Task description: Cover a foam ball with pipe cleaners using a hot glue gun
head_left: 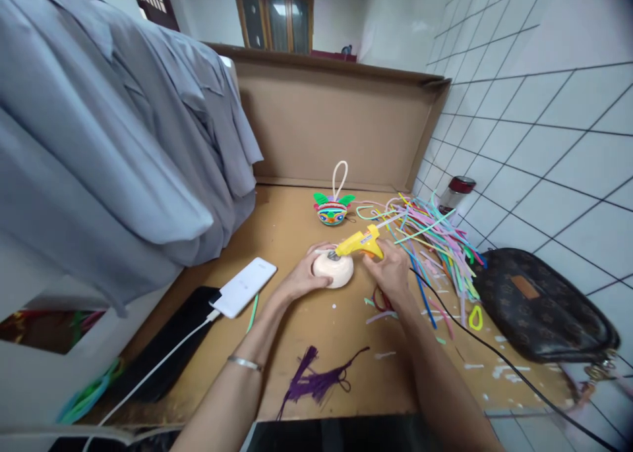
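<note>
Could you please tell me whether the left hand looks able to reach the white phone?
Probably yes: the white phone lies uncovered nearby, with nothing standing between. The left hand holds the pale round piece, though, so it would likely need to let go first.

We see a tan desk (291, 225); on it we find a colourful animal-head ornament (331, 212), a white phone (246, 287), purple tassels (320, 384), heaped fuzzy sticks (445, 241) and, rightmost, a dark patterned bag (539, 313).
</note>
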`<action>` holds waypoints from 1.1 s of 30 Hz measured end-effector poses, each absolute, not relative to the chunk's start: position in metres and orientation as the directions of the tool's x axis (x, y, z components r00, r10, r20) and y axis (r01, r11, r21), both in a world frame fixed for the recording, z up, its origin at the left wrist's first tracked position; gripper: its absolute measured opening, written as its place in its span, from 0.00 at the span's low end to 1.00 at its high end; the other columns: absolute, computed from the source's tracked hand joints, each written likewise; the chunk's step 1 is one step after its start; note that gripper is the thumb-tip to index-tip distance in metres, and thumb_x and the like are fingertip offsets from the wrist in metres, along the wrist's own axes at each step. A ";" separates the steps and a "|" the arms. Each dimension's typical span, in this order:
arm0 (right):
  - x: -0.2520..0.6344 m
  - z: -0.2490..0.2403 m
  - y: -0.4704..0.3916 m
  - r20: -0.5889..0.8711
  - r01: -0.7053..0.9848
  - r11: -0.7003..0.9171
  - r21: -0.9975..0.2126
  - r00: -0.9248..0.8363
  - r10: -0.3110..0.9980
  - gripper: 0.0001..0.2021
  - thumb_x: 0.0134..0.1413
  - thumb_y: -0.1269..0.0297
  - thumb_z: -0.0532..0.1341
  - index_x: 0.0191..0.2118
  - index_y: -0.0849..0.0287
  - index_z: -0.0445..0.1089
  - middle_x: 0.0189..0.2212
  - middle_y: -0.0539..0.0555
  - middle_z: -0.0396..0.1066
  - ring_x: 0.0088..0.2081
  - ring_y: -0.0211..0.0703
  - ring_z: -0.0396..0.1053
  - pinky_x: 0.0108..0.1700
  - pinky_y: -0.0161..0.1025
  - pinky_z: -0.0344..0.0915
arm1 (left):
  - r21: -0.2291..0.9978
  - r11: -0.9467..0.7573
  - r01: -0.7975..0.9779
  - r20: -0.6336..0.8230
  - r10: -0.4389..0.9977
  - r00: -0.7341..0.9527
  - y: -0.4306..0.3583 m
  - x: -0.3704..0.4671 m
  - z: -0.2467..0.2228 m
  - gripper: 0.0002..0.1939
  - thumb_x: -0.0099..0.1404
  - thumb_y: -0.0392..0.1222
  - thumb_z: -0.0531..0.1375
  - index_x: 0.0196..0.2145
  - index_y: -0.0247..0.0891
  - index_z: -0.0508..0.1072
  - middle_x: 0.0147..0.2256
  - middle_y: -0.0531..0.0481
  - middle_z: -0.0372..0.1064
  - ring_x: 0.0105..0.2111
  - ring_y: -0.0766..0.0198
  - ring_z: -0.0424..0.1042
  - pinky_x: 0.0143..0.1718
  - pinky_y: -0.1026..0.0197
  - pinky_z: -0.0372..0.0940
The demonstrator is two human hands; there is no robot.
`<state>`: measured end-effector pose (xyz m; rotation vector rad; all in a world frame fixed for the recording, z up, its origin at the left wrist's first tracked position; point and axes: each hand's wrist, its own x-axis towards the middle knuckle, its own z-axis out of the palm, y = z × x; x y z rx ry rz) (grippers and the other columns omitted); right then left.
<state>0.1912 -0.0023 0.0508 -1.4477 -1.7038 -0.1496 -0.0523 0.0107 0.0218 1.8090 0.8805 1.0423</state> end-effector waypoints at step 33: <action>0.134 0.088 -0.031 0.663 0.629 0.688 -0.361 -0.347 0.664 0.12 0.67 0.57 0.59 0.45 0.54 0.79 0.38 0.57 0.75 0.41 0.49 0.71 0.47 0.45 0.68 | 0.788 -0.544 0.289 0.437 0.825 0.359 0.003 -0.041 0.022 0.34 0.55 0.43 0.69 0.60 0.40 0.73 0.64 0.39 0.66 0.68 0.43 0.64 0.72 0.39 0.59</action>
